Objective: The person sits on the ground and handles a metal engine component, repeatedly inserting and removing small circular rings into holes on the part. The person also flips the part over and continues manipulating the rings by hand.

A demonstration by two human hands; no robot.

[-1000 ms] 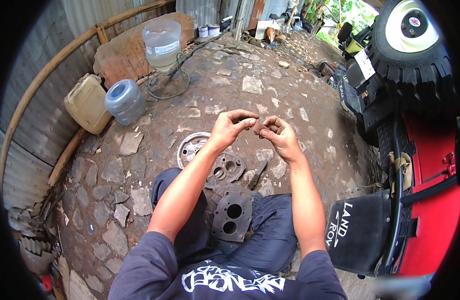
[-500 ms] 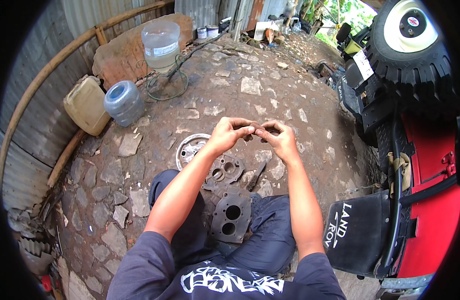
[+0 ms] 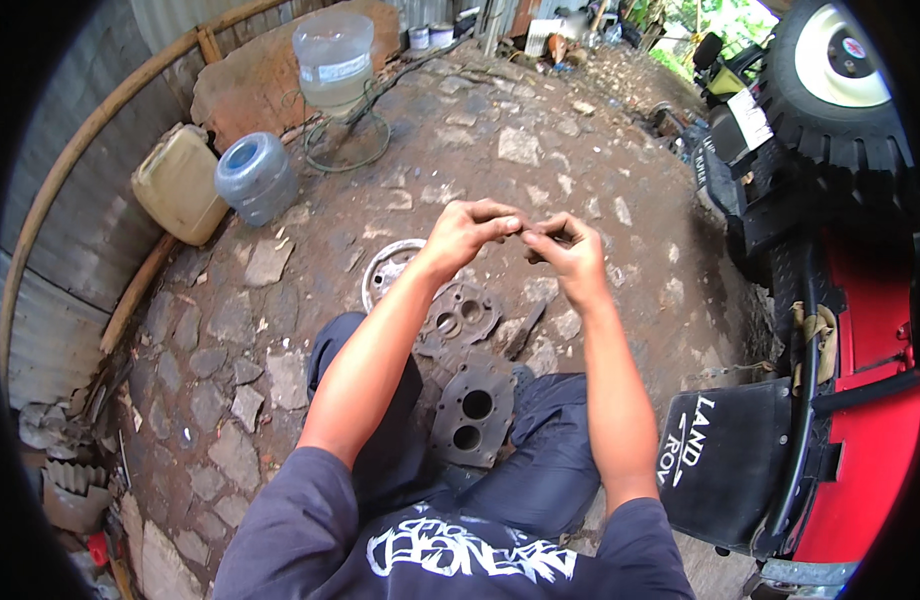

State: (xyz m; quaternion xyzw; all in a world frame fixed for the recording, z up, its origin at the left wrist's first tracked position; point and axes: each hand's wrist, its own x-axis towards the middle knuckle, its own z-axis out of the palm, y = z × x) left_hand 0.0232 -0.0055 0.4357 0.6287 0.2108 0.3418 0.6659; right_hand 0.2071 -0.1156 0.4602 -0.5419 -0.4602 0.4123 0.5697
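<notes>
Both hands pinch a small brown piece (image 3: 523,228) in the air beyond the engine castings.
The left hand (image 3: 470,235) and the right hand (image 3: 577,258) grip it between thumb and fingertips, raised over the stone-paved ground (image 3: 520,147); the fingers hide most of it, so its material and outline cannot be told. It looks light enough for a fingertip hold and probably thin; opposite edges seem the natural place to take it, and the darkened fingertips suggest a gritty surface rather than a slick one. Between the knees sits a cylinder block (image 3: 471,422), a flat grey metal face with two round bores, likely heavy and rigid. Just beyond lie a rough, grey-brown cylinder head (image 3: 462,318) with two round recesses, and a pale, scuffed round wheel rim (image 3: 383,272).
</notes>
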